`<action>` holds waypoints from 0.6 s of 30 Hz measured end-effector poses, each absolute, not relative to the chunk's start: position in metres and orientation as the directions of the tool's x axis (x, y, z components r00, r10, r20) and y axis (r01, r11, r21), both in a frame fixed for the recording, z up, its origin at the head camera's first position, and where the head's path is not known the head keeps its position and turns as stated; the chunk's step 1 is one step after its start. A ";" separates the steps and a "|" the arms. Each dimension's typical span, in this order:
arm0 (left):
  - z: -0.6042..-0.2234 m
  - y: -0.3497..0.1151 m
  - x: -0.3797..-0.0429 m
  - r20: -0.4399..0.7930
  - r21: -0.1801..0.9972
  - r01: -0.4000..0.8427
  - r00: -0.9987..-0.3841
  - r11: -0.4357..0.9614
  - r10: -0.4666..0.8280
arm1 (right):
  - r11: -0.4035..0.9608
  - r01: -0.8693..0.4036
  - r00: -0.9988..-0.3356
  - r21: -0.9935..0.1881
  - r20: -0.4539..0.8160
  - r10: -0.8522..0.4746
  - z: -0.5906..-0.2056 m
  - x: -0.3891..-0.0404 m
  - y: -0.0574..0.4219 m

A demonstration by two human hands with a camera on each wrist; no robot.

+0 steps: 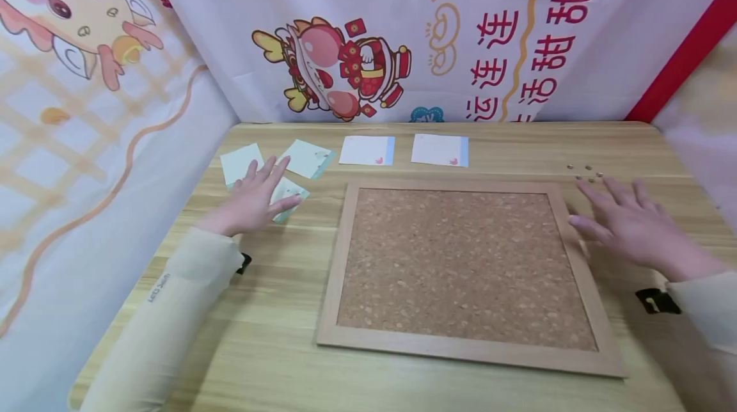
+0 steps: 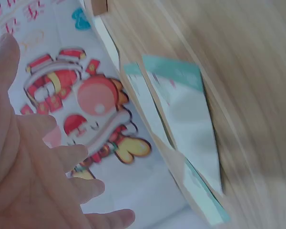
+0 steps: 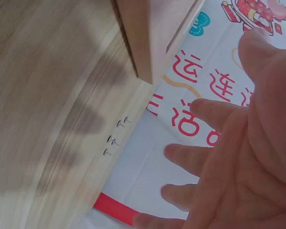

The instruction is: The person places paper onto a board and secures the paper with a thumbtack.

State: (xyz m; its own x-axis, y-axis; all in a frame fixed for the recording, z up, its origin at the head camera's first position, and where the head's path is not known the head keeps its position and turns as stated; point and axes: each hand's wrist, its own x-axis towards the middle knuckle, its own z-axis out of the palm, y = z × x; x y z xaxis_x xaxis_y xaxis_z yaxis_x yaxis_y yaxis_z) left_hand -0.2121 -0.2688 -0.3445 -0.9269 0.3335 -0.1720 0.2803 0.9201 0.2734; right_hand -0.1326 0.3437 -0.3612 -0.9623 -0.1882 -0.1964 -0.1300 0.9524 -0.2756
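My left hand (image 1: pixel 250 201) hovers over three pale green note cards at the table's left, fingers spread and holding nothing. One card (image 1: pixel 308 158) lies by its fingertips, another (image 1: pixel 238 162) is left of them, and a third (image 1: pixel 288 197) is partly hidden under the hand. Near the right side of a wood-framed cork board (image 1: pixel 460 265), my right hand (image 1: pixel 633 223) hangs with its fingers apart and no object in it. Just beyond its fingertips several small metal thumbtacks (image 1: pixel 588 169) are scattered; the right wrist view shows these thumbtacks (image 3: pixel 115 138) standing on their heads, points up.
Two white note cards with blue edges, one (image 1: pixel 366 150) left of the other (image 1: pixel 439 150), lie behind the board. A printed cloth (image 1: pixel 437 34) hangs along the table's back edge, and another (image 1: pixel 115 143) covers the left side. Dark straps (image 1: pixel 658 301) show at both wrists.
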 end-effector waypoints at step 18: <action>-0.353 -0.326 -0.233 -0.311 0.349 -0.013 -0.945 0.937 0.102 | 0.950 -0.122 -0.941 -0.286 -0.271 -0.203 -0.369 -0.098 0.336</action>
